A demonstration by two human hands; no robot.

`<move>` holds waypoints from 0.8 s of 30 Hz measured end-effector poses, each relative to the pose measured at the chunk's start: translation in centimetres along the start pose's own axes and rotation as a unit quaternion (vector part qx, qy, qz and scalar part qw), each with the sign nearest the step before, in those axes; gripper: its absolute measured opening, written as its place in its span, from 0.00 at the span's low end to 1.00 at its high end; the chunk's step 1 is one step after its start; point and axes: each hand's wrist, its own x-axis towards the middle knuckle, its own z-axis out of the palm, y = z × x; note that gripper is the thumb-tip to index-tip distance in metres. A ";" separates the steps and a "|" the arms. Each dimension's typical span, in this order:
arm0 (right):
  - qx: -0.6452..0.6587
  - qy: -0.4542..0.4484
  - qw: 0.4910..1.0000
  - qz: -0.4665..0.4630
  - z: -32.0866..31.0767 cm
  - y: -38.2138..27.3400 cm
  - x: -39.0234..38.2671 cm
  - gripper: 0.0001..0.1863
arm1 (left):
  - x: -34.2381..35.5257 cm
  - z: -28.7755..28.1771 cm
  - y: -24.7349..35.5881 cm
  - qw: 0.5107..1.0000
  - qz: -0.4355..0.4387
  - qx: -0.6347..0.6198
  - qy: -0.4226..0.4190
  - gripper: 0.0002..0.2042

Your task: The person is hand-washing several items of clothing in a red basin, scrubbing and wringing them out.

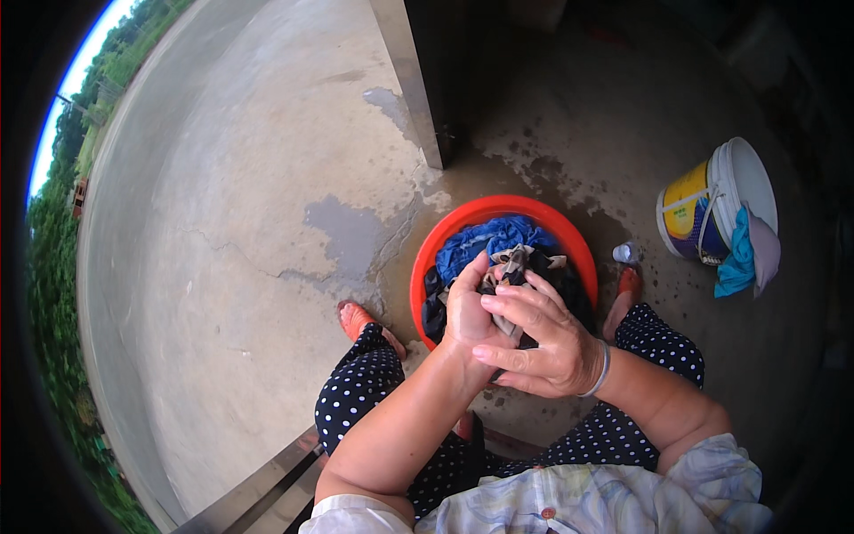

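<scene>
My left hand [468, 313] is over the near side of a red basin [433, 233], palm turned up and thumb stretched forward. A bunched black-and-beige patterned cloth [513, 264] lies against this palm; most of the left fingers are hidden behind the cloth and my other hand. From the right, my right hand [553, 349] reaches across with its fingers straight and spread, close over the cloth and the left palm. A band circles the right wrist. Beyond the hands, wet blue cloth [485, 242] and dark cloth [434, 307] are heaped in the basin.
A white bucket [745, 178] with a yellow-and-purple label stands tilted at the right, turquoise cloth [737, 262] and pale cloth [763, 251] over its rim. A small clear cup-like thing [626, 254] is near my right foot. Past the basin rises a post [418, 98]. Wet patches mark the concrete.
</scene>
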 end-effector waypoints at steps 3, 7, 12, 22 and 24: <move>0.011 0.000 1.000 -0.020 -0.2 0.2 -0.3 0.22 | -0.2 0.1 0.0 1.000 -0.002 0.003 -0.004 0.15; 0.036 0.007 0.999 -0.017 -0.4 0.1 -0.2 0.22 | 0.0 0.0 0.1 1.000 -0.010 0.003 -0.004 0.14; 0.009 -0.016 1.000 0.010 -0.4 -0.5 0.3 0.24 | 0.3 -1.1 0.2 0.998 -0.031 -0.007 -0.055 0.15; 0.039 -0.017 0.999 -0.019 -0.5 0.0 -0.2 0.24 | 0.3 -1.2 0.2 0.998 -0.041 -0.016 -0.043 0.14; 0.042 -0.017 0.999 -0.020 -0.6 0.0 -0.2 0.24 | 0.1 -1.1 0.3 0.996 -0.056 -0.032 -0.059 0.14</move>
